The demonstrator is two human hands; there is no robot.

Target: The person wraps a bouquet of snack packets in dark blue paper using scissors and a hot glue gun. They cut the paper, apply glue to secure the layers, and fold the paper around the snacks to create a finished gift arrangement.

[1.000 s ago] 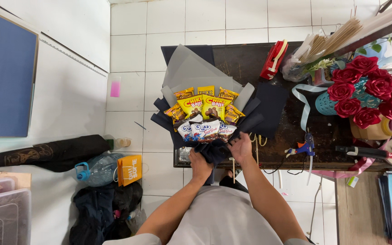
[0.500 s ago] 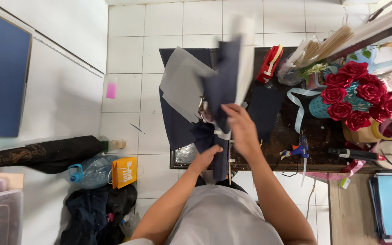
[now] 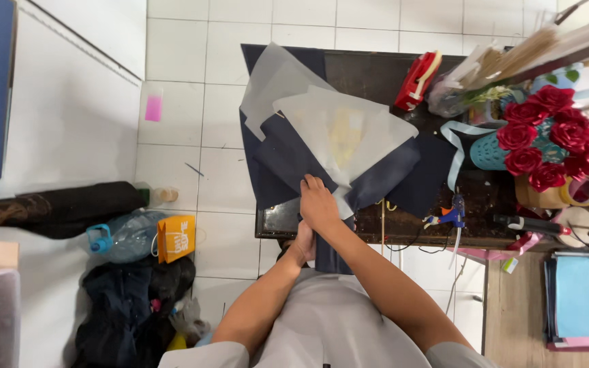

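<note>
Both grips on the wrapped bouquet (image 3: 328, 146)

My right hand (image 3: 318, 204) presses flat on navy paper; left hand (image 3: 303, 242) below seems clamped round its stem, contents hidden.

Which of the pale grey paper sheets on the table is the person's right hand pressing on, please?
The lower, wider grey sheet, folded over the dark navy wrap; the right hand presses at its base. The other grey sheet lies further up-left, untouched.
</note>
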